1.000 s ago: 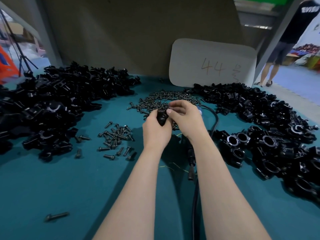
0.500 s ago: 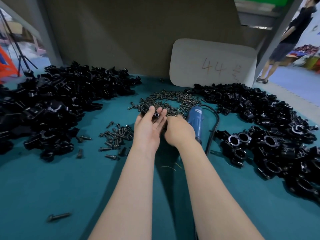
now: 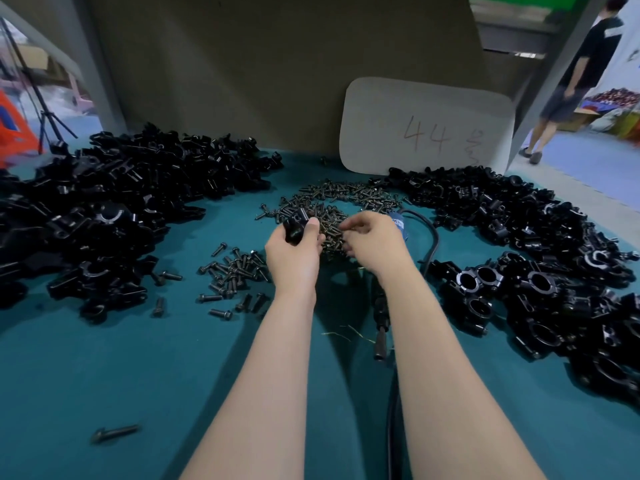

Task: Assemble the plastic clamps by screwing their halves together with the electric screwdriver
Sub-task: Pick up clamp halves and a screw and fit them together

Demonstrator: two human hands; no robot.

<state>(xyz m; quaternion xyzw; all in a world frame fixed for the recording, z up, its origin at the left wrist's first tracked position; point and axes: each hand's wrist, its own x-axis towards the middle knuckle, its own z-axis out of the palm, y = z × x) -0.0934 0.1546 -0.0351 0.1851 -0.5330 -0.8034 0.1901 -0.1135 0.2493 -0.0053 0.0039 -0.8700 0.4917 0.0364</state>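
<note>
Two bare forearms reach forward from the bottom edge over a teal table (image 3: 104, 375), side by side and nearly parallel. The left hand (image 3: 294, 254) shows its back to the camera. Its fingers wrap round the far side of a small black clamp (image 3: 296, 226), and the thumb presses the clamp's near right side, so the piece is gripped and raised just above the table. The right hand (image 3: 375, 242), also back-up, bends slightly at the wrist. Its fingers curl down and to the left over the heap of dark screws (image 3: 332, 202) at the centre of the table. The fingertips are at the heap, but whether they pinch a screw cannot be told. The two hands are close but not touching. The screwdriver (image 3: 381, 315) lies on the table under the right wrist. Its blue body peeks out beyond the hand and its dark tip points towards the viewer, with a black cable (image 3: 432, 237) looping beside it. A left pile (image 3: 121, 202) of black clamp parts and a right pile (image 3: 536, 271) of ring-shaped clamps flank the arms. A scatter of bolts (image 3: 235, 275) sits just left of the left wrist. A pale board (image 3: 426, 129) marked "44" leans at the back, and a person (image 3: 571, 81) stands far right.
</note>
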